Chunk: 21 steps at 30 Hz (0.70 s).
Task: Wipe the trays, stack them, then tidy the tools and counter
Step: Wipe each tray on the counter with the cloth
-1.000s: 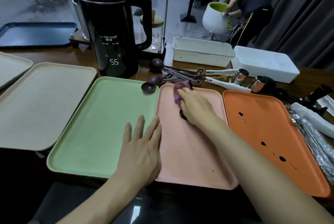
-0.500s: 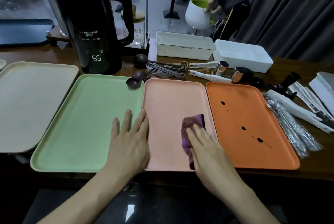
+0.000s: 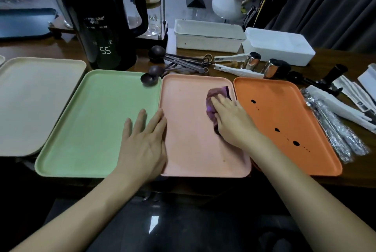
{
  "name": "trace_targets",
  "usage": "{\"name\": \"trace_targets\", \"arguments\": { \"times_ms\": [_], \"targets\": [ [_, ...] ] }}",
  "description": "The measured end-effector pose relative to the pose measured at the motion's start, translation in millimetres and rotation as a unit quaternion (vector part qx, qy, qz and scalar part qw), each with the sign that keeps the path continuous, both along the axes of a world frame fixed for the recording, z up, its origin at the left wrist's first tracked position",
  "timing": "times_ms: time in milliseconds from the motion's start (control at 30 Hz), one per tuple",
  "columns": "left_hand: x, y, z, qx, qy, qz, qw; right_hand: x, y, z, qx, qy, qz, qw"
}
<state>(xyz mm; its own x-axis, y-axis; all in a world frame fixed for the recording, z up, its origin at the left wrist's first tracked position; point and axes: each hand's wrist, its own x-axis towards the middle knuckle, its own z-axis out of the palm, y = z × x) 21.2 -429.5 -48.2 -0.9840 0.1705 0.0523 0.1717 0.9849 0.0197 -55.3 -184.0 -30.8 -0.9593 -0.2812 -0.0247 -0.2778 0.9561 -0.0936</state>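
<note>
The right hand has slid the purple cloth around the pink tray. A second ago the cloth was up in the tray's far left corner. Half a second ago it was lower down, close to the near edge on the right side. Now it is up near the far right corner, just beside the edge next to the orange tray. The arm reaches farther out over the tray than half a second ago.
</note>
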Motion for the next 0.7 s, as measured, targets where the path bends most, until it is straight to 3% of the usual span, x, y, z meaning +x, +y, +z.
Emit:
{"name": "trace_targets", "arguments": {
  "times_ms": [167, 400, 600, 700],
  "targets": [
    [-1.1, 1.2, 1.1, 0.005, -0.012, 0.002, 1.0, 93.1, 16.5, 6.7, -0.022, -0.064, 0.05, 0.996],
    [-0.9, -2.1, 7.0, 0.034, -0.053, -0.011, 0.998, 86.9, -83.3, -5.0, -0.082, -0.07, 0.152, 0.983],
    [-4.0, -14.3, 17.9, -0.022, -0.08, -0.038, 0.996, 85.0, -22.7, 18.6, -0.014, -0.106, 0.173, 0.979],
    [-12.5, -26.6, 21.4, 0.005, -0.121, -0.071, 0.99, 90.7, 16.0, 21.8, 0.022, -0.116, 0.138, 0.983]
  ]
}}
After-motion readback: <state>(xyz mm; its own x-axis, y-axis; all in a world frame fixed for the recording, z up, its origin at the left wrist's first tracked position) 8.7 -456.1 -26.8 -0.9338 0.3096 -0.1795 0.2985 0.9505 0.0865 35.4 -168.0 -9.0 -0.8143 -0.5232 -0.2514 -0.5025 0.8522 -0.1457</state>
